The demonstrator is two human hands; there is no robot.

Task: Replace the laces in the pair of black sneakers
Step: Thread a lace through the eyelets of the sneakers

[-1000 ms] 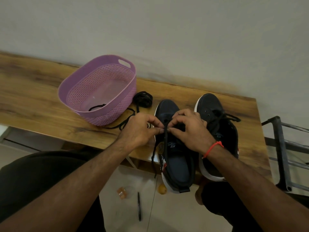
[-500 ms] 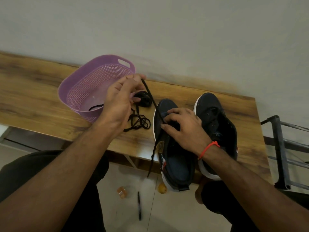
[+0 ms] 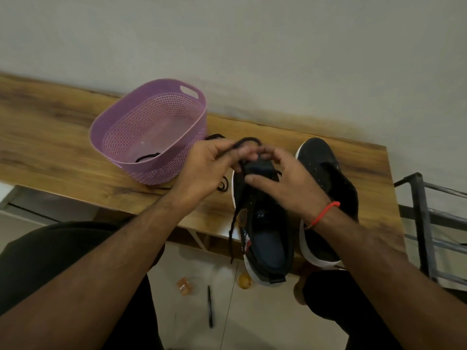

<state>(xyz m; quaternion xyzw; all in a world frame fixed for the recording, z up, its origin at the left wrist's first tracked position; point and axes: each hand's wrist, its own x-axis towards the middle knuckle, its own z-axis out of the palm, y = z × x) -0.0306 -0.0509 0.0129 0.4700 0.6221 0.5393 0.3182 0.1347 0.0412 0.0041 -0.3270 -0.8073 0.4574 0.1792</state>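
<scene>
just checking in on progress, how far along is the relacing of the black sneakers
Early. Done: the right black sneaker shows bare eyelets, so its old lace looks out; a black lace end lies in the purple plastic basket. In hand: the left hand pinches a black lace at the toe end of the left black sneaker, the right hand steadying its tongue. Left: most eyelets, both shoes.

I can read just one mark from here: a pale letter "S" on the tongue label (image 3: 260, 215) of the left sneaker (image 3: 265, 248). There is a small brownish tag (image 3: 243, 216) on that shoe's side and a red and white patch (image 3: 246, 242) below it, but both are too blurred for me to make out any lettering
</scene>
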